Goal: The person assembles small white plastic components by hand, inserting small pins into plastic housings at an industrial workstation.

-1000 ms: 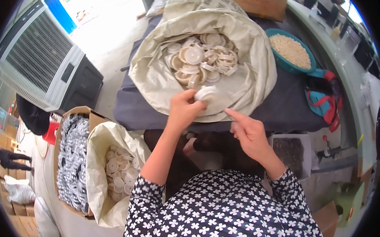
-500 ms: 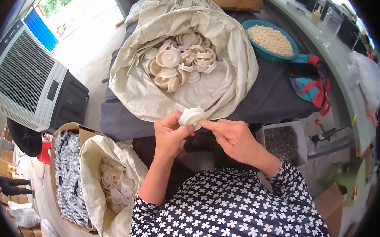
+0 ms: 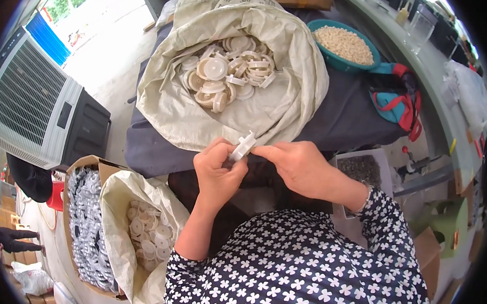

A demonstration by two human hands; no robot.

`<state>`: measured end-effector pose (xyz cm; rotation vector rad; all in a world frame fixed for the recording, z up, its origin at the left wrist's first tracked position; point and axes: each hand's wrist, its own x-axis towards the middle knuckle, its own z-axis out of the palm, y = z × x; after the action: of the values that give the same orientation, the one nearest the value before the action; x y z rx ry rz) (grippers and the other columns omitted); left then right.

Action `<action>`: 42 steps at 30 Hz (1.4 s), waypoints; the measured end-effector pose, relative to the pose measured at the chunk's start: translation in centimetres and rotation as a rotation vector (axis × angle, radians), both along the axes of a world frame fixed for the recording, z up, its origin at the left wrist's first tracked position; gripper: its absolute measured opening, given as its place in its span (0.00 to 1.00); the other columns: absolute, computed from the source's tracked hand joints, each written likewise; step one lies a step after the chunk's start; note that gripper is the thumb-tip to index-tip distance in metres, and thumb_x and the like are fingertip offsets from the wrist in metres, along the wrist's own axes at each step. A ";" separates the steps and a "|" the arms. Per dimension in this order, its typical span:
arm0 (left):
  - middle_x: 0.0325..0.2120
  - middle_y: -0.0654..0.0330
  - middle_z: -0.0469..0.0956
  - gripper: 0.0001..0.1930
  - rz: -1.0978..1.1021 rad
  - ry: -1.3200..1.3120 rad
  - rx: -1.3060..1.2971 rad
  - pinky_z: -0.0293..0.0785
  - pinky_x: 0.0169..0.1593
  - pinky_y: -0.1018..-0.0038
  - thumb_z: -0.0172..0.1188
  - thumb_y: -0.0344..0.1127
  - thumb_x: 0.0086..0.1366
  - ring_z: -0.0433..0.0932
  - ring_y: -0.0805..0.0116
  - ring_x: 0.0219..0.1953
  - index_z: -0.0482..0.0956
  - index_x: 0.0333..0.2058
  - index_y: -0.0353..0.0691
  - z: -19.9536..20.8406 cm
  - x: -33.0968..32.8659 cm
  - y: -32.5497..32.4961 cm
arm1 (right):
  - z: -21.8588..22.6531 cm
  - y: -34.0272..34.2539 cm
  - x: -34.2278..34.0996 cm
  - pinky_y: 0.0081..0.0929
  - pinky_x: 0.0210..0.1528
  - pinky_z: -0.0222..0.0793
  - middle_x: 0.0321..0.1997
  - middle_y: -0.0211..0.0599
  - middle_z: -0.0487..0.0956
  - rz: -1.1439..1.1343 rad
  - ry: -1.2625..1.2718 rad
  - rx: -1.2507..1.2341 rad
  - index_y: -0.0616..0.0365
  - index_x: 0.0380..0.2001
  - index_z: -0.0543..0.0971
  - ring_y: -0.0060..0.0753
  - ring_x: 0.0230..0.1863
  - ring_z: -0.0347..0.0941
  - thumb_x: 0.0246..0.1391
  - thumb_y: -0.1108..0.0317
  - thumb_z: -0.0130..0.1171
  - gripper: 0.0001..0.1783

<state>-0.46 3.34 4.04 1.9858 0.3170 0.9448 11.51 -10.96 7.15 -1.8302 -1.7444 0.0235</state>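
In front of the big cloth sack my left hand [image 3: 218,175] pinches a white round plastic cap [image 3: 244,145] between thumb and fingers. The cap is tilted nearly edge-on, with small lugs on its rim. My right hand [image 3: 304,169] reaches its index fingertip to the cap's right side, its other fingers curled under. Whether a small piece sits in that fingertip grip is hidden. Just beyond my hands, the open off-white sack [image 3: 163,112] holds a heap of similar white and beige caps [image 3: 215,69].
A teal bowl [image 3: 312,24] of small beige pieces [image 3: 344,45] stands at the back right, near a blue-and-red bag [image 3: 392,107]. At lower left, a second sack [image 3: 114,200] of caps leans by a carton of grey wrapped parts [image 3: 88,226]. An air cooler [image 3: 31,97] stands left.
The cap has turned from showing its round face to nearly edge-on in my left hand. My right index finger has shifted from its face to its side.
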 end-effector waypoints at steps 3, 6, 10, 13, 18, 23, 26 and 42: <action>0.17 0.68 0.72 0.03 0.080 -0.075 0.001 0.59 0.21 0.85 0.57 0.20 0.43 0.64 0.82 0.14 0.73 0.19 0.33 -0.8 -0.2 -0.5 | -2.4 0.9 -0.9 0.34 0.25 0.69 0.25 0.41 0.74 -0.036 0.075 0.177 0.57 0.44 0.69 0.44 0.24 0.73 0.41 0.78 0.49 0.21; 0.18 0.64 0.74 0.04 -0.036 -0.162 -0.789 0.62 0.21 0.84 0.56 0.19 0.44 0.67 0.78 0.15 0.75 0.22 0.33 -0.9 -0.2 -1.1 | -3.6 1.7 -2.1 0.35 0.25 0.68 0.26 0.43 0.75 -0.057 0.176 0.270 0.58 0.43 0.69 0.43 0.25 0.73 0.43 0.80 0.49 0.20; 0.21 0.59 0.75 0.08 -0.154 -0.217 -1.127 0.64 0.20 0.82 0.54 0.22 0.47 0.71 0.73 0.16 0.74 0.29 0.30 -1.7 -0.4 -0.2 | -4.7 3.2 -2.1 0.28 0.23 0.66 0.22 0.41 0.73 0.014 0.354 0.356 0.60 0.46 0.70 0.36 0.21 0.71 0.46 0.81 0.49 0.20; 0.22 0.58 0.75 0.11 -0.253 -0.216 -1.259 0.64 0.20 0.81 0.53 0.25 0.48 0.71 0.72 0.17 0.73 0.33 0.29 -2.5 0.3 0.3 | -6.0 3.2 -1.3 0.20 0.21 0.63 0.19 0.32 0.70 0.136 0.710 0.322 0.60 0.49 0.69 0.24 0.18 0.66 0.51 0.79 0.47 0.20; 0.28 0.58 0.75 0.16 -0.256 -0.130 -1.273 0.69 0.21 0.81 0.52 0.27 0.48 0.71 0.71 0.19 0.72 0.39 0.29 -2.3 2.2 -1.0 | -6.2 0.4 -0.2 0.11 0.19 0.57 0.17 0.24 0.63 0.102 1.314 0.355 0.60 0.51 0.68 0.14 0.16 0.58 0.56 0.77 0.43 0.18; 0.29 0.53 0.76 0.18 -0.182 -0.099 -1.119 0.71 0.20 0.78 0.52 0.24 0.45 0.75 0.68 0.22 0.72 0.39 0.26 -3.3 1.8 -1.7 | -11.0 -5.9 2.8 0.15 0.18 0.57 0.16 0.26 0.65 -0.337 1.062 0.339 0.58 0.51 0.68 0.17 0.15 0.60 0.54 0.78 0.42 0.20; 0.24 0.53 0.77 0.13 -0.368 -0.054 -1.131 0.66 0.19 0.80 0.54 0.24 0.45 0.72 0.70 0.16 0.74 0.33 0.25 -5.1 3.0 -3.0 | -16.4 -12.2 4.6 0.13 0.17 0.56 0.17 0.25 0.67 -0.738 1.298 0.544 0.58 0.49 0.71 0.15 0.14 0.59 0.49 0.78 0.43 0.22; 0.21 0.53 0.77 0.07 -0.525 0.060 -1.061 0.63 0.18 0.81 0.59 0.26 0.46 0.72 0.69 0.15 0.75 0.26 0.31 -7.8 3.7 -4.6 | -35.7 -30.1 10.9 0.38 0.41 0.70 0.36 0.52 0.76 -1.575 0.362 -0.430 0.61 0.39 0.75 0.50 0.39 0.73 0.42 0.68 0.49 0.18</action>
<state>3.25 -1.25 -3.77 1.0178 0.2327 0.2509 22.44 -41.07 -28.54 -2.7610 0.2587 0.0884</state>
